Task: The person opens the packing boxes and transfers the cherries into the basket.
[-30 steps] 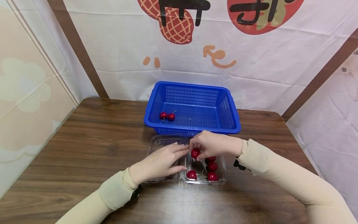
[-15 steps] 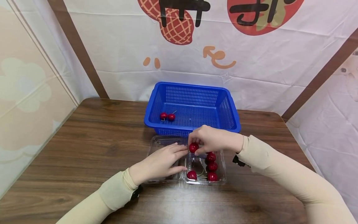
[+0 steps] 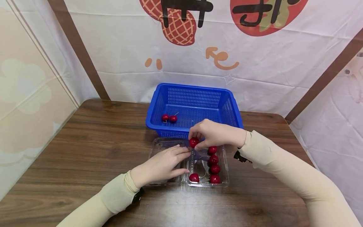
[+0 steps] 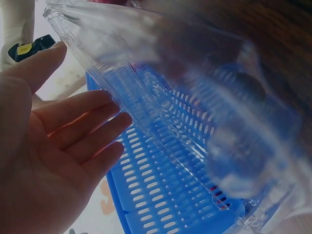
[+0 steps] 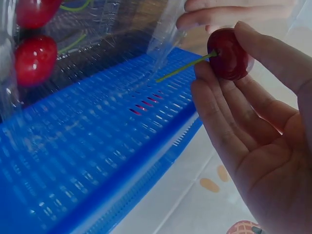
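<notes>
My right hand (image 3: 211,134) pinches a red cherry (image 5: 229,54) between thumb and fingers, its green stem pointing away from the palm. In the head view, hand and cherry are over the far left part of the clear plastic clamshell box's (image 3: 225,164) right half. Along that half's right side lies a column of several cherries (image 3: 215,169); a single cherry (image 3: 194,177) sits at its near left corner. My left hand (image 3: 163,164) lies with extended fingers over the box's lid half (image 3: 158,143), fingertips at the hinge. The left wrist view shows those fingers (image 4: 105,126) straight, along the plastic edge.
A blue perforated basket (image 3: 195,130) stands right behind the box, with two cherries (image 3: 169,118) in its left part. The brown wooden table (image 3: 93,151) extends to both sides. A printed white cloth (image 3: 122,82) hangs behind it.
My right hand has moved away from me and slightly left with the cherry, from inside the box toward its far edge, uncovering the far cherry of the right column. The left hand stays put.
</notes>
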### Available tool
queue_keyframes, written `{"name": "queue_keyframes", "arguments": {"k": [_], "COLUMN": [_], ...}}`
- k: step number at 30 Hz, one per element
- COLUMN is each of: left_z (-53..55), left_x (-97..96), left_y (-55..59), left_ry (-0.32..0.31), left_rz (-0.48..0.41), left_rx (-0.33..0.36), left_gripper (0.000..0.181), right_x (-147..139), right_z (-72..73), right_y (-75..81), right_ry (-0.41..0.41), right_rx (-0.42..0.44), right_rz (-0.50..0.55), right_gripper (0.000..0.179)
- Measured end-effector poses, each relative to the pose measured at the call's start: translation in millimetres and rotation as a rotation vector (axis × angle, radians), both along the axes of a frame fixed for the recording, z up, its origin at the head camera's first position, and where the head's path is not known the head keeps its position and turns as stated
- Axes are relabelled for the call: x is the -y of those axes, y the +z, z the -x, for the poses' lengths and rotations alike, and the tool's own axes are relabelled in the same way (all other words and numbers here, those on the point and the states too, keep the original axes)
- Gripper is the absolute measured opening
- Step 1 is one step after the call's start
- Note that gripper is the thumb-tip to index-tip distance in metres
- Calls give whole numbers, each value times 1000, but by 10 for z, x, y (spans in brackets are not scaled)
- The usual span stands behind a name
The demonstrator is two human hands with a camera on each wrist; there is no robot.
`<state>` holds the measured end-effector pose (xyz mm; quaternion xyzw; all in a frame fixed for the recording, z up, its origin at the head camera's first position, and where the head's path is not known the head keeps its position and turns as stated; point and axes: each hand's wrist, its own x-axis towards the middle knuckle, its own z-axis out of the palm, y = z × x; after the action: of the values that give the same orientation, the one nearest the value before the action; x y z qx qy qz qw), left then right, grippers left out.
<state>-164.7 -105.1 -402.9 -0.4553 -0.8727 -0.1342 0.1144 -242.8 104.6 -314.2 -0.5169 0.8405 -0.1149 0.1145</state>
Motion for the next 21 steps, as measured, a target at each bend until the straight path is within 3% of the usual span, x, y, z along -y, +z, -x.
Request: {"name": "queue_keyframes", "arguments": {"k": [11, 21], "left_z": [-8, -21], "left_x": [10, 5], "left_y": [16, 23], "left_ry": [4, 9], "left_rz": [3, 11], "left_rx": [-5, 10], "left_gripper": [54, 54], "right_x": [107, 164], "right_z": [107, 277], "right_y": [136, 214], "right_ry": [2, -47], "right_rx": [-52, -5], "right_rz": [-10, 35], "right_gripper": [29, 26]}}
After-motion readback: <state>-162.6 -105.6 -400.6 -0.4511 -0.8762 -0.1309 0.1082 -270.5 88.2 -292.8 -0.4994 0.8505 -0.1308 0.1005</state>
